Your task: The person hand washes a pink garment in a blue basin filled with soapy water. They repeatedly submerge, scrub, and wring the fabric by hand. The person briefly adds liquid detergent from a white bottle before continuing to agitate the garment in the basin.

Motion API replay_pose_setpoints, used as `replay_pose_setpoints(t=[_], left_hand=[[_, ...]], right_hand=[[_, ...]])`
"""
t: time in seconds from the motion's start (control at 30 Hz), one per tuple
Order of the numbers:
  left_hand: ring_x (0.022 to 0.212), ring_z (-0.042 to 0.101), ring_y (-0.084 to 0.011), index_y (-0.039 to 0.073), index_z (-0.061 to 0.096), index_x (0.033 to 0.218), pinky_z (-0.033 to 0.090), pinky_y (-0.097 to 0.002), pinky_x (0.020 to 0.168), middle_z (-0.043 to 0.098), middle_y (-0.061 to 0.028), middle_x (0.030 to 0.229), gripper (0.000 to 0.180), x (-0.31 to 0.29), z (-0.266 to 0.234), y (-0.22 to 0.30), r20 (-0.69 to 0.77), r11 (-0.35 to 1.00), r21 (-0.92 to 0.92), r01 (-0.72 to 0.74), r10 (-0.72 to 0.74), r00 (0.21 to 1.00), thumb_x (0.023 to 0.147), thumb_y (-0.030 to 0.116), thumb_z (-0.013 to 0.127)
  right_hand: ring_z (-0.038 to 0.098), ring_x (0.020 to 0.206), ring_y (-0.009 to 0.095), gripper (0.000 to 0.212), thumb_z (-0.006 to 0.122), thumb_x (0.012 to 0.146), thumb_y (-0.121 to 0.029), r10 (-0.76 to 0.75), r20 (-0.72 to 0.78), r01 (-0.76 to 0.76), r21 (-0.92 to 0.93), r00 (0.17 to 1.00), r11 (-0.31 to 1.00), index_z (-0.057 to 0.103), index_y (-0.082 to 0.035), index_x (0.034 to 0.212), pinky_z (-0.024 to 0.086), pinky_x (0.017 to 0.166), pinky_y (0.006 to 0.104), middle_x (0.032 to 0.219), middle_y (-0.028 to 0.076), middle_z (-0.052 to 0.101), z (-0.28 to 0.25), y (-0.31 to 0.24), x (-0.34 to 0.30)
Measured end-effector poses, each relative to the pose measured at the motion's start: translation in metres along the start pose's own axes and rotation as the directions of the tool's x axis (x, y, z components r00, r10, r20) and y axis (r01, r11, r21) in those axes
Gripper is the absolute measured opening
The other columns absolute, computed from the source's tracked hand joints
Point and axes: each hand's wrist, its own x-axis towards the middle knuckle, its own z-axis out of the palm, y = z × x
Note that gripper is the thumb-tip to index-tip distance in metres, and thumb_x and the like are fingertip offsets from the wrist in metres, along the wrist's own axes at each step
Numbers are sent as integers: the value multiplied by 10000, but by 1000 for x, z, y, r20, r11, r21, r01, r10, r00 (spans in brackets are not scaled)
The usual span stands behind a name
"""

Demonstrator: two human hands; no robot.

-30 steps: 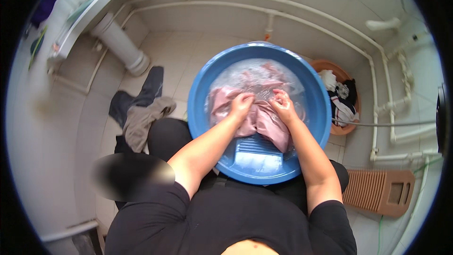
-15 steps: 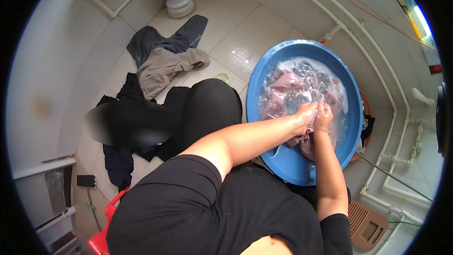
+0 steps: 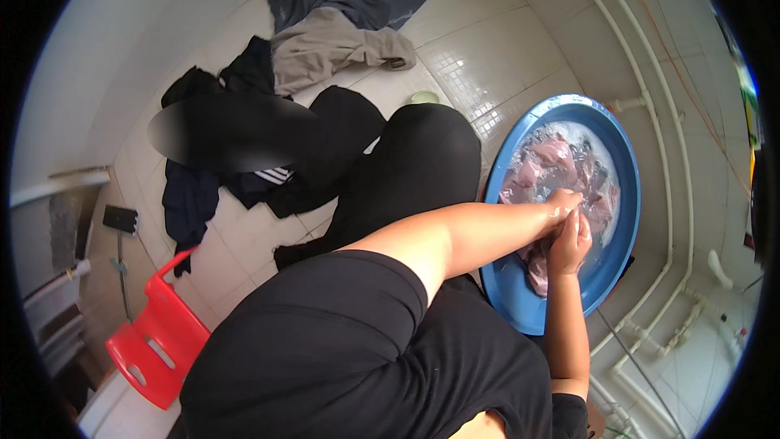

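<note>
A blue plastic basin (image 3: 513, 302) stands in front of me on the right, tilted in the view. Soapy water fills its inside, with a wet pink garment (image 3: 552, 158) bunched and partly sunk in the suds. Over the basin, my left hand (image 3: 562, 208) has its fingers curled closed on part of the pink cloth. Just below it and pressed close, my right hand (image 3: 570, 245) is also closed on the cloth. A fold of the garment hangs down beside the right wrist. Much of the gripped cloth is hidden between my hands.
Dark grey trousers (image 3: 374, 4), a beige garment (image 3: 329, 49) and several dark clothes (image 3: 191, 199) lie on the tiled floor at left. A red chair (image 3: 166, 325) stands lower left. White pipes (image 3: 662, 130) run along the right wall. A small pale green dish (image 3: 424, 97) sits near my knee.
The view has shifted, bringing more of the red chair into sight. My hands have turned slightly against each other and remain closed on the pink garment in the basin.
</note>
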Motion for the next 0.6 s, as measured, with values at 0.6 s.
replay_pose_setpoints(t=[0.6], left_hand=[[1063,550,-188,86,538,1207,461,-308,899,574,-82,1160,417,-113,-151,316,380,238,724,-648,646,662,865,323,554]], right_hand=[[570,752,109,375,650,816,-253,149,-50,-156,-405,988,901,518,-35,1092,457,651,240,910,34,599,-102,62,91]])
